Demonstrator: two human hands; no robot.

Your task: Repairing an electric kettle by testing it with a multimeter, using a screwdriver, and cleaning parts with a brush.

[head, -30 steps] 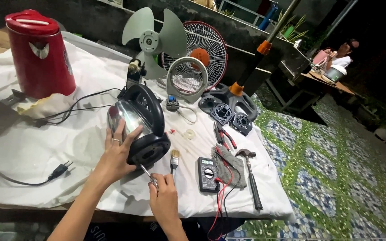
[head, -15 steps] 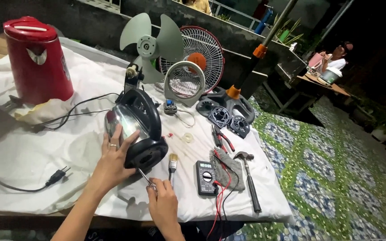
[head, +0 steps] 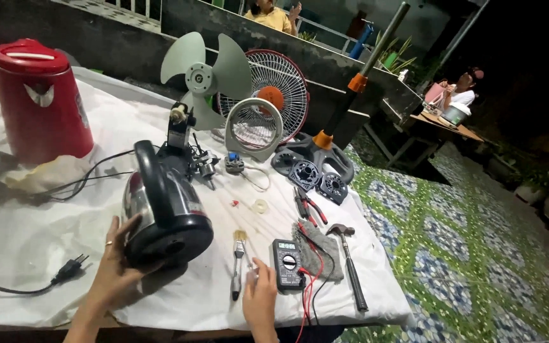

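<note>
A steel kettle (head: 166,209) with a black handle and base lies on its side on the white cloth (head: 27,235). My left hand (head: 114,263) cups its lower left side and steadies it; a ring shows on one finger. My right hand (head: 260,302) rests on the cloth at the front edge, between a small paintbrush (head: 238,267) and a black multimeter (head: 287,263) with red and black leads. Its fingers curl around a thin pale tool whose tip barely shows. It is well clear of the kettle.
A red kettle (head: 42,101) stands at the back left. Behind are a green fan blade (head: 204,76), a fan guard (head: 281,95) and a small grey fan (head: 252,127). Pliers (head: 309,204), a hammer (head: 351,267) and a plug (head: 71,270) lie about. People sit beyond.
My right hand has drawn back from the kettle's base to the cloth beside the multimeter. The kettle has rolled a little under my left hand, and the view has shifted.
</note>
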